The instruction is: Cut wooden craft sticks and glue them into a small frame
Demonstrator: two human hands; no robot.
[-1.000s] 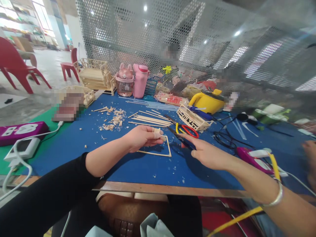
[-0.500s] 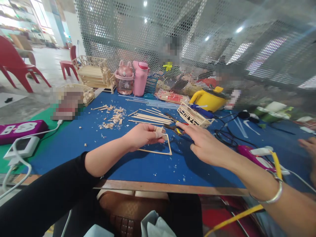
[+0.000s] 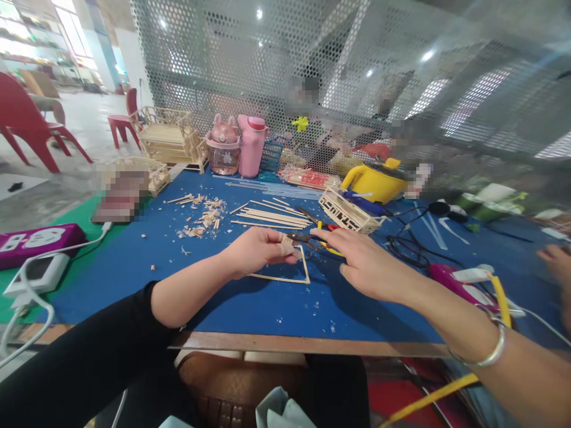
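Observation:
My left hand (image 3: 263, 251) pinches a small bunch of short wooden sticks (image 3: 288, 239) between thumb and fingers. Yellow-handled cutting pliers (image 3: 307, 238) are gripped in my right hand (image 3: 363, 255), their dark jaws right at the sticks by my left fingertips. Whether the jaws touch the sticks I cannot make out. Below my left hand a rectangular frame of thin sticks (image 3: 307, 267) lies on the blue mat, partly hidden by that hand. Beyond the pliers, a dark-bladed tool with a red handle (image 3: 333, 227) lies on the mat.
Long sticks (image 3: 272, 217) and wood scraps (image 3: 207, 217) lie behind my hands. A small stick-built piece (image 3: 348, 211), a yellow pot (image 3: 377, 181), pink bottles (image 3: 253, 145) and black cables (image 3: 405, 241) stand or lie further back. Another person's hand (image 3: 555, 261) is at far right.
The pliers have moved left, their jaws now up at the short sticks in my left hand. My right hand has shifted slightly; my left hand stays nearly in place.

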